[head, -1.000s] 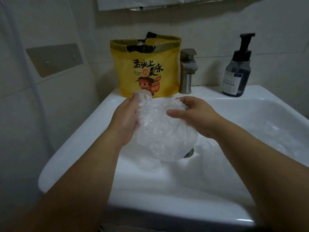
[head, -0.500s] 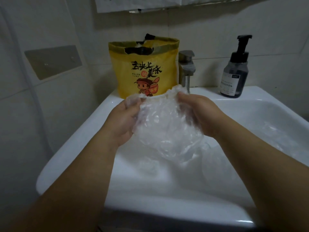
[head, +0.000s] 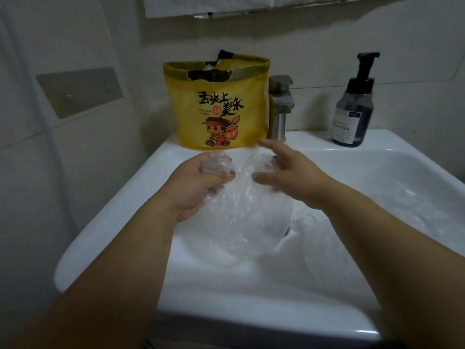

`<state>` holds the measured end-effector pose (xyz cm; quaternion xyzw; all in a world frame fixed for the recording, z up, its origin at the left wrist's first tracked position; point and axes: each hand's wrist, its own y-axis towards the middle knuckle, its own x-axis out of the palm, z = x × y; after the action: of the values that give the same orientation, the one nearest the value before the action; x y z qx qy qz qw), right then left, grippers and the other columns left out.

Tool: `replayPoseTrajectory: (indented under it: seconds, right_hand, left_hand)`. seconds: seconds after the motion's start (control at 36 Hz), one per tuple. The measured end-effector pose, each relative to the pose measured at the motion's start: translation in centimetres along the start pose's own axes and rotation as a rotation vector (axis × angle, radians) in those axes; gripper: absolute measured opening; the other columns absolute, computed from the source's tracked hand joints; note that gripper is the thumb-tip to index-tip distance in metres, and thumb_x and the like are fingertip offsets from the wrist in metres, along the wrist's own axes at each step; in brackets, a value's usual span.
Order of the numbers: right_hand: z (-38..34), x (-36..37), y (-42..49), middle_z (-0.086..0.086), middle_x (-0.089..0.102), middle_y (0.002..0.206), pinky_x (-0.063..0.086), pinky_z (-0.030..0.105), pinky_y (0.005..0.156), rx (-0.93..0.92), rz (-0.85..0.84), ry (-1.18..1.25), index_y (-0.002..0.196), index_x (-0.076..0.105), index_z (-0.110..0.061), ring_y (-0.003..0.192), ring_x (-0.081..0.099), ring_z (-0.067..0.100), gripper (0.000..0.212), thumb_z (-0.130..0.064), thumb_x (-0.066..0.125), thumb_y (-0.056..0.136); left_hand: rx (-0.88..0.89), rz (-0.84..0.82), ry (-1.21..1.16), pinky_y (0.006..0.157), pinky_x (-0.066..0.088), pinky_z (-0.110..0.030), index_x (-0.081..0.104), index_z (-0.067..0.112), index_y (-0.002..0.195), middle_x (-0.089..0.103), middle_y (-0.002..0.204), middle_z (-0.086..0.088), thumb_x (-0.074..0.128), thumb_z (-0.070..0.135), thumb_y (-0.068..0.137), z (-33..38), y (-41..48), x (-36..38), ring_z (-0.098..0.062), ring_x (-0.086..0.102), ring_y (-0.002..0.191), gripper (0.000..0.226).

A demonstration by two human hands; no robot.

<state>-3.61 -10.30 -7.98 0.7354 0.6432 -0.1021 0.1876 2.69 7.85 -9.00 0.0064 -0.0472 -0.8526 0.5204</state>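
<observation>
A clear, crinkled plastic bag (head: 247, 217) hangs over the basin of a white sink (head: 141, 202). My left hand (head: 198, 187) grips the bunched top of the bag in a fist. My right hand (head: 289, 172) is beside it on the right, fingers spread and mostly straight, touching the bag's upper right side. The bag's lower part bulges over the drain, which is mostly hidden behind it.
A yellow printed bag (head: 219, 107) stands on the sink's back ledge, next to a metal tap (head: 280, 107). A dark pump bottle (head: 354, 107) stands at the back right. A metal plate (head: 79, 90) is fixed to the left wall. More clear plastic (head: 334, 255) lies in the basin.
My right hand has let go of the bag's top edge and spread its fingers. My left hand has gathered the bag's top into a fist. The bag has dropped lower.
</observation>
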Motion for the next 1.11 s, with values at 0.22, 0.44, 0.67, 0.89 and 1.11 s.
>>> replayPoseTrajectory:
  seconds: [0.22, 0.44, 0.67, 0.89, 1.11]
  right_hand:
    - [-0.1, 0.3, 0.1, 0.010, 0.059, 0.094, 0.058, 0.043, 0.078, 0.065, 0.053, 0.026, 0.087, 0.057, -0.017, 0.077, 0.057, 0.023, 0.009, -0.015, 0.056, 0.095]
    - [-0.9, -1.3, 0.0, 0.009, 0.057, 0.079, 0.055, 0.029, 0.056, 0.101, 0.027, 0.605, 0.084, 0.055, -0.008, 0.066, 0.060, 0.019, 0.019, 0.002, 0.045, 0.096]
    - [-0.8, -2.2, 0.1, 0.011, 0.059, 0.082, 0.054, 0.034, 0.066, 0.072, -0.061, 0.602, 0.083, 0.055, -0.010, 0.068, 0.059, 0.021, 0.020, 0.001, 0.045, 0.095]
    - [0.1, -1.2, -0.2, 0.013, 0.063, 0.095, 0.054, 0.044, 0.084, 0.247, -0.268, 0.041, 0.098, 0.060, -0.010, 0.083, 0.061, 0.027, 0.013, -0.007, 0.047, 0.097]
    - [-0.3, -1.2, 0.2, 0.014, 0.060, 0.087, 0.053, 0.043, 0.085, 0.138, -0.031, 0.187, 0.084, 0.061, -0.006, 0.083, 0.058, 0.029, 0.018, 0.004, 0.048, 0.093]
  left_hand:
    - [-0.051, 0.037, 0.159, 0.060, 0.046, -0.021, 0.064, 0.017, 0.109, 0.067, 0.083, 0.004, 0.066, 0.010, 0.089, -0.4, 0.4, -0.8, -0.009, 0.060, 0.070, 0.022]
    - [-0.195, -0.204, 0.268, 0.065, 0.054, -0.025, 0.074, 0.017, 0.092, 0.072, 0.084, -0.004, 0.070, 0.011, 0.086, -0.1, -0.8, -2.3, -0.014, 0.068, 0.073, 0.009]
    - [-0.203, -0.152, 0.791, 0.072, 0.053, -0.031, 0.075, 0.015, 0.095, 0.074, 0.091, -0.006, 0.077, 0.049, 0.059, -0.7, -0.7, -2.8, -0.018, 0.067, 0.081, 0.050]
    - [-0.091, 0.188, 1.281, 0.091, 0.043, -0.031, 0.055, 0.019, 0.130, 0.055, 0.132, 0.005, 0.066, 0.069, 0.073, -1.0, -0.3, -2.8, -0.020, 0.054, 0.117, 0.077]
    - [0.061, 0.332, 0.627, 0.079, 0.040, -0.026, 0.072, 0.021, 0.101, 0.065, 0.094, 0.007, 0.055, 0.023, 0.094, -0.3, 0.1, -1.7, -0.016, 0.059, 0.094, 0.018]
